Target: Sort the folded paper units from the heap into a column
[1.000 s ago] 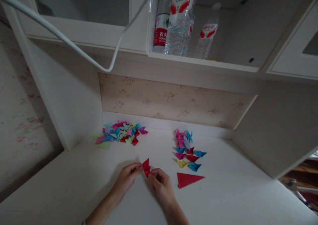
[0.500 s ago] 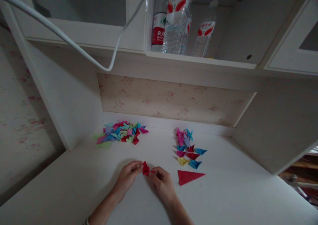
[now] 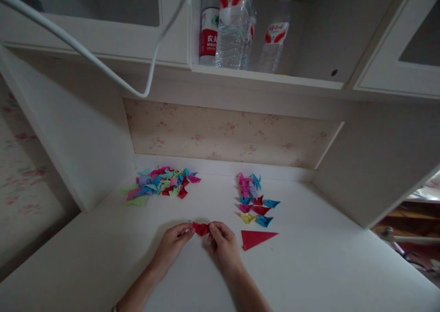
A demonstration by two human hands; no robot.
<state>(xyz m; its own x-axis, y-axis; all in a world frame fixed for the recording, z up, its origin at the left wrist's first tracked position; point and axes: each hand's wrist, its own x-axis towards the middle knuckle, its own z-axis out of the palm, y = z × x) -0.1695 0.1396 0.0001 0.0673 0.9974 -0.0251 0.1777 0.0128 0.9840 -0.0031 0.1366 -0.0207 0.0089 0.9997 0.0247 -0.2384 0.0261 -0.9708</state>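
Left hand (image 3: 174,244): fingers clamped on small folded red paper (image 3: 201,229)
Right hand (image 3: 223,244): fingers clamped on its opposite end
Nearby: flat red paper triangle (image 3: 255,239)

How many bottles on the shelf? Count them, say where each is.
4 in view on the shelf: a left bottle, a front bottle just right of it, a rear bottle partly hidden behind that, and a right bottle standing apart. More may be hidden.
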